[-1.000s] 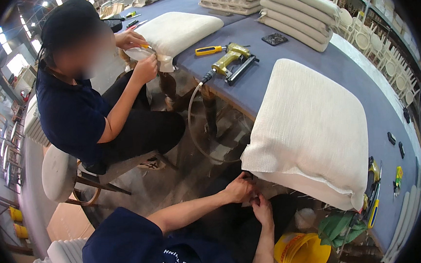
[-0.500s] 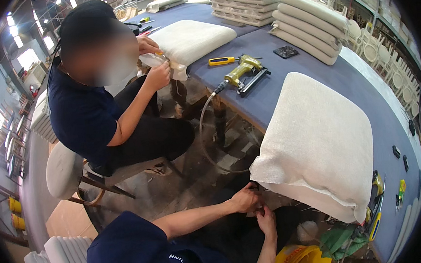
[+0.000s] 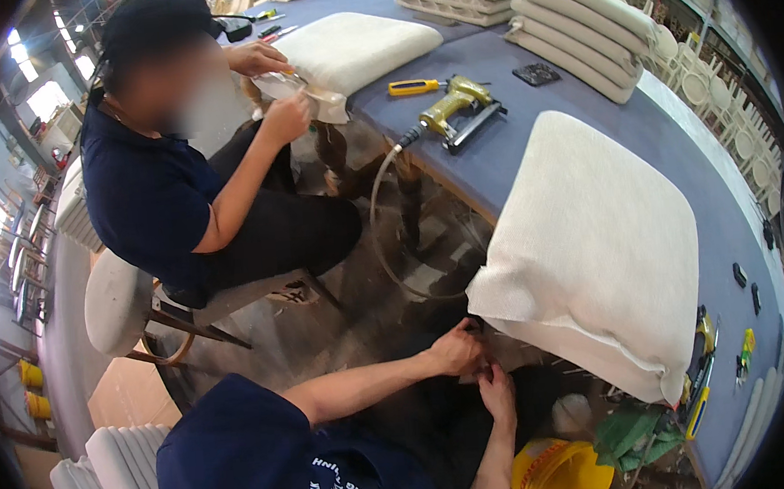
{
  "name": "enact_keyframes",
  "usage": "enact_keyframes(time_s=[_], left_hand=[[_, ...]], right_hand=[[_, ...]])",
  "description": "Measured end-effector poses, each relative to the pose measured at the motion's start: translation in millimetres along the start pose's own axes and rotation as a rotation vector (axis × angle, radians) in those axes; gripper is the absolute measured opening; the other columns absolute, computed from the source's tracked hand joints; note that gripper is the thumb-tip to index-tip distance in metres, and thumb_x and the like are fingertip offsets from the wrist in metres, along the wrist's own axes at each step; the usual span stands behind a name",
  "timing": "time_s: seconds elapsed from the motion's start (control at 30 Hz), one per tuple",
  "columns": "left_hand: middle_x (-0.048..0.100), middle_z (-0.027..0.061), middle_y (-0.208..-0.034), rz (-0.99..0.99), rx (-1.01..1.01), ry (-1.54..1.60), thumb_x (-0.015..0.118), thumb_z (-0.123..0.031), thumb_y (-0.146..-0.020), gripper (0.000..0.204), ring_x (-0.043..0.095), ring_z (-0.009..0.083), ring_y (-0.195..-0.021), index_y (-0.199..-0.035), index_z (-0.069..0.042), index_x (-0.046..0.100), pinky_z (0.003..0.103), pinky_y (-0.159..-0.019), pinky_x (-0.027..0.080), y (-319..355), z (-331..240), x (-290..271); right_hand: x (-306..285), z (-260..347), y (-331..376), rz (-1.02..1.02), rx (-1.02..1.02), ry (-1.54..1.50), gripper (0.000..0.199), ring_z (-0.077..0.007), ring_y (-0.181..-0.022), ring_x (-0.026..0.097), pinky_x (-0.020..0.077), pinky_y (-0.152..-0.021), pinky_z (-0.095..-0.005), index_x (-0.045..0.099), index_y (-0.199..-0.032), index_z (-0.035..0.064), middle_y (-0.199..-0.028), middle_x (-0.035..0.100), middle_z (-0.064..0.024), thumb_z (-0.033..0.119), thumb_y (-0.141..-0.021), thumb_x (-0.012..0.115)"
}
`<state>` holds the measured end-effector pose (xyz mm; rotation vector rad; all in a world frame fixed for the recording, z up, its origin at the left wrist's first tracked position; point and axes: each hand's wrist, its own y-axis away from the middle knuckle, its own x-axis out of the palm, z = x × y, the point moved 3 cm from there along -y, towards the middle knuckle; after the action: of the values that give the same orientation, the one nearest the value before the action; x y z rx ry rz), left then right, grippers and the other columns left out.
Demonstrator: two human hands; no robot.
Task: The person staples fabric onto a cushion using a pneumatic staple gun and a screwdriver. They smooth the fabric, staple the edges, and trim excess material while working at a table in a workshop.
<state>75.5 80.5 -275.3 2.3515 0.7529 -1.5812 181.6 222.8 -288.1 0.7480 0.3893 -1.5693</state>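
My left hand [image 3: 457,348] and my right hand [image 3: 496,392] are close together, low beside the table, below the near edge of a cream upholstered cushion [image 3: 591,231]. Both have their fingers curled in. Whatever lies between the fingertips is dark and too small to make out. The cushion rests on the blue-covered table [image 3: 718,222] and overhangs its edge, with loose fabric and a folded rim along its near side. Behind it lies a gold staple gun [image 3: 461,111] with a hose, beside a yellow-handled screwdriver [image 3: 414,88].
At left a seated co-worker [image 3: 151,179] handles the fabric edge of another cushion [image 3: 360,51]. Stacked cushions [image 3: 577,36] stand at the back. A yellow bucket [image 3: 554,478], green cloth [image 3: 633,437] and yellow-handled tool [image 3: 697,414] are at lower right. The air hose [image 3: 378,236] hangs off the table.
The view has shifted slightly, so the table things appear a little higher. My hands stay close together by the cushion's edge. The co-worker's hands have moved a little along the fabric.
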Motion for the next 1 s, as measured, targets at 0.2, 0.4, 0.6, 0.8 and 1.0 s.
enact_keyframes(time_s=[0.2,0.4,0.6,0.8,1.0], left_hand=[[0.075,0.0088,-0.124,-0.058,0.015,-0.087,0.075,-0.034,-0.087,0.033,0.066,0.0307,-0.129,-0.114,-0.017,0.079,0.046,-0.120,0.038,2,11,2],[0.074,0.0128,-0.125,0.163,-0.037,-0.014,0.071,-0.031,-0.091,0.032,0.064,0.0324,-0.131,-0.116,-0.014,0.080,0.046,-0.122,0.036,-3,-3,-18],[0.075,0.0125,-0.122,0.036,0.012,-0.030,0.070,-0.030,-0.090,0.031,0.064,0.0318,-0.130,-0.114,-0.013,0.080,0.046,-0.121,0.036,-5,-3,-23],[0.075,0.0088,-0.120,0.115,-0.042,0.030,0.071,-0.030,-0.091,0.031,0.064,0.0322,-0.129,-0.118,-0.016,0.079,0.046,-0.121,0.035,-3,-6,-29],[0.075,0.0088,-0.119,0.114,-0.027,0.071,0.073,-0.031,-0.088,0.032,0.065,0.0324,-0.127,-0.116,-0.016,0.078,0.046,-0.121,0.036,-6,-3,-24]], right_hand=[[3,4,-8,0.054,0.072,-0.042,0.049,-0.0462,-0.110,0.072,0.0569,-0.095,-0.0528,0.064,-0.144,0.0077,-0.114,0.076,-0.0258,0.023,-0.098,0.069],[1,-2,0,0.001,0.033,0.028,0.048,-0.0486,-0.111,0.071,0.0563,-0.095,-0.0553,0.065,-0.142,0.0063,-0.118,0.075,-0.0281,0.027,-0.098,0.068],[5,-11,-8,-0.014,0.020,0.037,0.046,-0.0476,-0.114,0.070,0.0556,-0.098,-0.0547,0.065,-0.141,0.0077,-0.121,0.075,-0.0263,0.026,-0.099,0.068],[-2,3,-4,0.034,0.027,-0.013,0.046,-0.0445,-0.112,0.073,0.0568,-0.096,-0.0527,0.065,-0.142,0.0080,-0.119,0.077,-0.0239,0.024,-0.100,0.070],[-2,0,-5,0.043,0.067,-0.037,0.045,-0.0429,-0.106,0.074,0.0578,-0.092,-0.0516,0.065,-0.142,0.0076,-0.112,0.078,-0.0227,0.020,-0.099,0.072]])
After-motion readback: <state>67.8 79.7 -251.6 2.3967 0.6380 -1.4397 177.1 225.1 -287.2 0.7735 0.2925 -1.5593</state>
